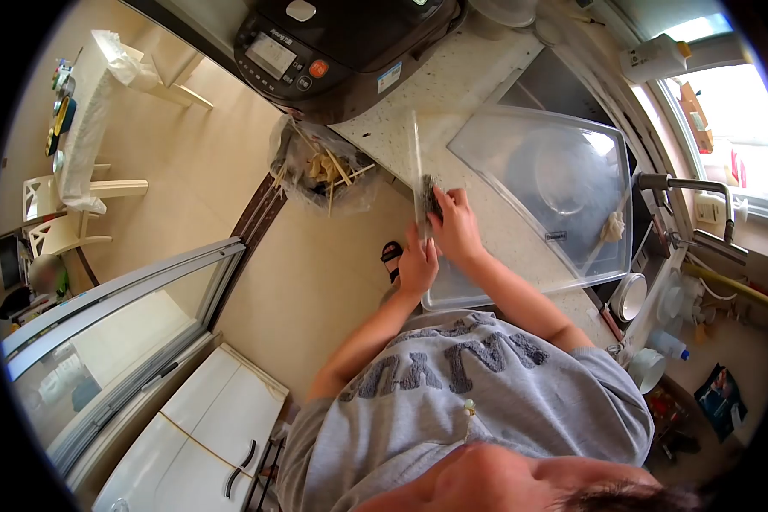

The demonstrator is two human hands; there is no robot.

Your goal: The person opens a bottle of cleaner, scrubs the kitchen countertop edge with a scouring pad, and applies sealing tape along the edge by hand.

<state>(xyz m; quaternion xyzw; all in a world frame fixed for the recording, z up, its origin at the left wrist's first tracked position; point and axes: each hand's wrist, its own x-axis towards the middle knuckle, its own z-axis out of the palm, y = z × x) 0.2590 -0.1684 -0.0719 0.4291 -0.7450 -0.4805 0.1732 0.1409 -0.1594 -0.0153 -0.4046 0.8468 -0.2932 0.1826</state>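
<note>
My left hand is closed on the near end of a thin, clear plastic panel, which stands nearly edge-on to me. My right hand grips a dark, rough scrubber that looks like steel wool and presses it against the panel's right face. Both hands are close together over the counter's left edge. To their right, a large clear plastic bin or lid lies over the counter and sink area. A crumpled pale cloth or sponge rests at its right side.
A dark rice cooker stands on the speckled counter. A plastic bag with wooden sticks hangs at the counter's edge. The faucet juts in from the right. A sliding glass door and white cabinet are at left.
</note>
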